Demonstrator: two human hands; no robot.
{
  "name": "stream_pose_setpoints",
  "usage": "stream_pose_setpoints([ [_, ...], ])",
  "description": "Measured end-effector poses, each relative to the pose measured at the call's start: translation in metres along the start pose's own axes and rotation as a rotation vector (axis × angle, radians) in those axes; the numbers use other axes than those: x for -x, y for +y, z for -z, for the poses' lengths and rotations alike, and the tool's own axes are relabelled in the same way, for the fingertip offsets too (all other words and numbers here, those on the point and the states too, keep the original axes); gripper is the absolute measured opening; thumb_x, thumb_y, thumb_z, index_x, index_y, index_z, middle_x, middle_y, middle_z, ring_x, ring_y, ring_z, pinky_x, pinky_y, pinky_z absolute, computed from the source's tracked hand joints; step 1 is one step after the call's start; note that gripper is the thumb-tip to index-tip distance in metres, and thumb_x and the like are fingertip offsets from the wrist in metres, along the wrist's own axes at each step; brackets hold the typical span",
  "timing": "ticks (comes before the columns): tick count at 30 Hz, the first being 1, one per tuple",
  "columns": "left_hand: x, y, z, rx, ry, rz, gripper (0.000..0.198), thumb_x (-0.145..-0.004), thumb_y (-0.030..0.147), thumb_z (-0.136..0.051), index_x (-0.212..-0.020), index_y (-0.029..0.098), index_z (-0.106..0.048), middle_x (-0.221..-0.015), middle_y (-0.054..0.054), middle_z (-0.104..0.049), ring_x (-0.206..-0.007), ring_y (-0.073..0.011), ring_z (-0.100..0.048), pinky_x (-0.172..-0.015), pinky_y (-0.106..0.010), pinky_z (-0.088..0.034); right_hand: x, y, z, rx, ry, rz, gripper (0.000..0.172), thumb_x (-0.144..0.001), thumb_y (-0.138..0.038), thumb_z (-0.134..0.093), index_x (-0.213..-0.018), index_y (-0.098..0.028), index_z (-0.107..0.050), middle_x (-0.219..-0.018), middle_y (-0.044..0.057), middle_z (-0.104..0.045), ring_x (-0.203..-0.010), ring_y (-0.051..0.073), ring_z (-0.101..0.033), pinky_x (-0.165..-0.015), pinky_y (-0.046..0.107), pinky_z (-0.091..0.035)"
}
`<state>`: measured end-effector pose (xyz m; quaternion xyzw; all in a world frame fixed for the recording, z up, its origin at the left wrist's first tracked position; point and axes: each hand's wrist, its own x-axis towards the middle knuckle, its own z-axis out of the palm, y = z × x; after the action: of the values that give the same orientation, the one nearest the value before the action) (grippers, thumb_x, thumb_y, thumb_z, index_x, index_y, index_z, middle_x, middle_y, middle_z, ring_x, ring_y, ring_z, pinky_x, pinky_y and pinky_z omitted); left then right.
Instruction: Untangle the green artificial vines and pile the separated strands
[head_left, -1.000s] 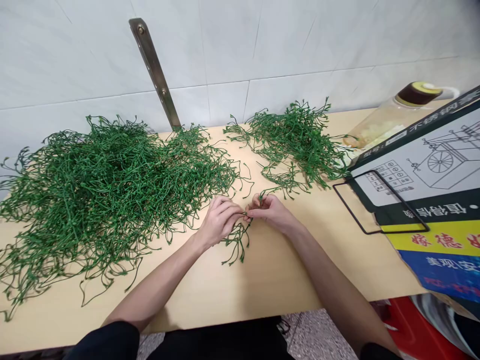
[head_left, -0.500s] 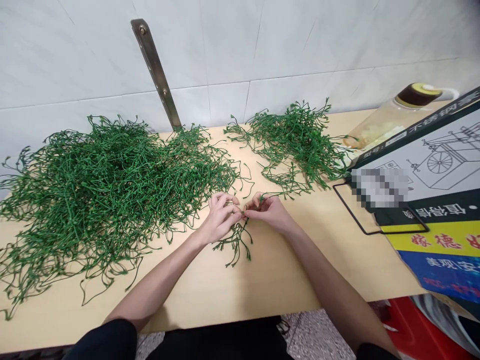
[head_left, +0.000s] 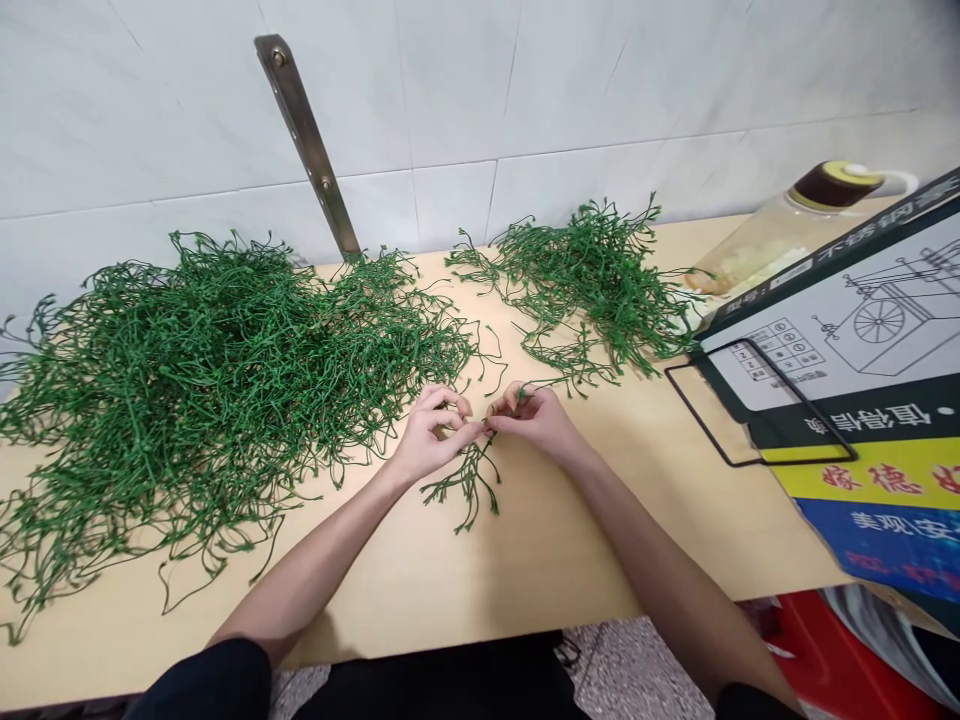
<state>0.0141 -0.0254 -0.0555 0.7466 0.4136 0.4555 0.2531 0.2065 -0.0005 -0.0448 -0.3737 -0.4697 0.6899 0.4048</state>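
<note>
Both of my hands meet over the middle of the table, fingertips almost touching. My left hand (head_left: 437, 433) pinches the end of a thin green plastic stem, with its other fingers curled above. Thumb and forefinger of my right hand (head_left: 531, 420) close on the same spot, and a green stem runs through its curled fingers. Below them a small bunch of green plastic stems (head_left: 469, 480) rests on the wood. A big tangled heap of green stems (head_left: 225, 360) spreads to the left. Behind my right hand lies a smaller pile of stems (head_left: 600, 280).
On the right stand a printed carton (head_left: 877, 380), a black wire frame (head_left: 731, 462) and a clear bottle (head_left: 772, 235) with a brown and yellow lid. A metal bracket (head_left: 311, 150) is fixed to the tiled wall behind the table (head_left: 420, 590). Something red (head_left: 825, 650) shows below the table's edge.
My left fingers have shifted slightly and opened a little wider around the pinch. My right hand stays nearly in place. The piles look the same.
</note>
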Motion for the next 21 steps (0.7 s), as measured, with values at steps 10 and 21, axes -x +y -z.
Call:
stream_pose_setpoints([
  [10,-0.0049,0.0019,0.0068,0.166,-0.149,-0.055,0.024,-0.094,0.035,-0.060,-0.083,0.025,-0.079,-0.090,-0.006,-0.078,-0.094,-0.0216,-0.054,-0.087,-0.043,-0.050,-0.0002,0.0018,0.0014,-0.029,-0.002,-0.060,0.049,-0.057,-0.032,-0.091,-0.062,-0.021,-0.044,-0.068,-0.002,-0.068,-0.067,0.013,-0.066,-0.070,0.029,-0.055],
  [21,-0.0026,-0.0002,0.0013,0.103,0.008,0.010,0.016,-0.092,0.029,-0.062,-0.096,0.021,-0.076,-0.088,-0.007,-0.075,-0.090,-0.0191,-0.060,-0.082,-0.038,-0.051,-0.0002,0.0019,0.0018,0.004,0.002,-0.046,0.048,-0.058,-0.031,-0.090,-0.064,-0.022,-0.043,-0.067,0.000,-0.073,-0.066,0.018,-0.072,-0.070,0.033,-0.057],
])
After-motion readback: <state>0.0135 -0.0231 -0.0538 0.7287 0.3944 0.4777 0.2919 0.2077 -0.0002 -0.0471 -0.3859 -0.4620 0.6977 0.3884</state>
